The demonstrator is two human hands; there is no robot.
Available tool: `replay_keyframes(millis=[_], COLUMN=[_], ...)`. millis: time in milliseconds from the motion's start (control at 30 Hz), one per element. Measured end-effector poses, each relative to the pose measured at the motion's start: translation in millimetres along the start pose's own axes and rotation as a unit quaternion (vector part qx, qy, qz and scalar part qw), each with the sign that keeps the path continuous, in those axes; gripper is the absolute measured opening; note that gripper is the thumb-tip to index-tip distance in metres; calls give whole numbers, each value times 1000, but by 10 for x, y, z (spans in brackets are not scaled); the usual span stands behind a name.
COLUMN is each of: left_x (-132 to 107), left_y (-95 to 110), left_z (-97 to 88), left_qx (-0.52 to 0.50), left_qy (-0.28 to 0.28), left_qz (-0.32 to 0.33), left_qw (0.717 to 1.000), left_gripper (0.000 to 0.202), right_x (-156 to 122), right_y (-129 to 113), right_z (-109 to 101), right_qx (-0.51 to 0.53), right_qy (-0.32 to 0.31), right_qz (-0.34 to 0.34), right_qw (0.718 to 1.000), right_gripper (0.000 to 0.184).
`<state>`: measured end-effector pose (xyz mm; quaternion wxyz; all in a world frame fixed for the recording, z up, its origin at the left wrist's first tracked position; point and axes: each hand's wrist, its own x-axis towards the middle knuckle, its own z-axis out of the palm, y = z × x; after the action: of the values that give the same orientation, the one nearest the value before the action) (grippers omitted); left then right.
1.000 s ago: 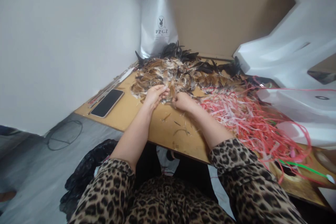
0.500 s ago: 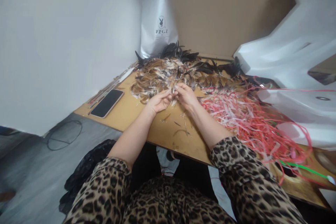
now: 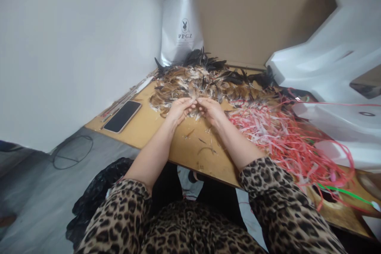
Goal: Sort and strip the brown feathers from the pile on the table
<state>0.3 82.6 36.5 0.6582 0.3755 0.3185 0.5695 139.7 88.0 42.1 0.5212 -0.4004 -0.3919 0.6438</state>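
A heap of brown, white and black feathers [image 3: 205, 81] lies across the back of a wooden tabletop [image 3: 166, 143]. My left hand [image 3: 178, 110] and my right hand [image 3: 212, 110] meet at the near edge of the heap, fingertips almost touching. Both hands pinch small pale feathers between thumb and fingers. A few loose feathers [image 3: 190, 131] lie on the wood just below my hands. My sleeves are leopard print.
A tangle of red and white plastic strips [image 3: 285, 139] covers the table's right side. A black phone [image 3: 122, 116] lies at the left edge. A white paper bag [image 3: 182, 27] stands at the back corner. White foam pieces [image 3: 336, 63] sit at right.
My hands drew together at the heap's edge. The right hand moved up and left from a fist on the table to a pinch beside the left hand.
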Motion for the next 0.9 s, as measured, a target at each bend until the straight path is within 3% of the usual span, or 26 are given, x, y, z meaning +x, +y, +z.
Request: replay_keyframes(millis=[233, 467, 600, 900], left_x=[-29, -42, -14, 34], left_y=[7, -6, -40, -109], left_z=[-24, -13, -30, -28], left_qx=[-79, -93, -56, -7], left_qy=[-68, -75, -76, -28], left_qz=[-101, -138, -102, -64], left_qw=[989, 983, 990, 998], left_gripper=[5, 7, 1, 12], right_x=[-26, -10, 11, 6], right_y=[-89, -82, -86, -74], right_z=[-59, -112, -105, -36], right_qx=[39, 26, -2, -115], right_qy=[-134, -178, -154, -15], right_qz=[35, 24, -9, -142], right_qw=[990, 983, 988, 983], right_gripper=[30, 27, 27, 26])
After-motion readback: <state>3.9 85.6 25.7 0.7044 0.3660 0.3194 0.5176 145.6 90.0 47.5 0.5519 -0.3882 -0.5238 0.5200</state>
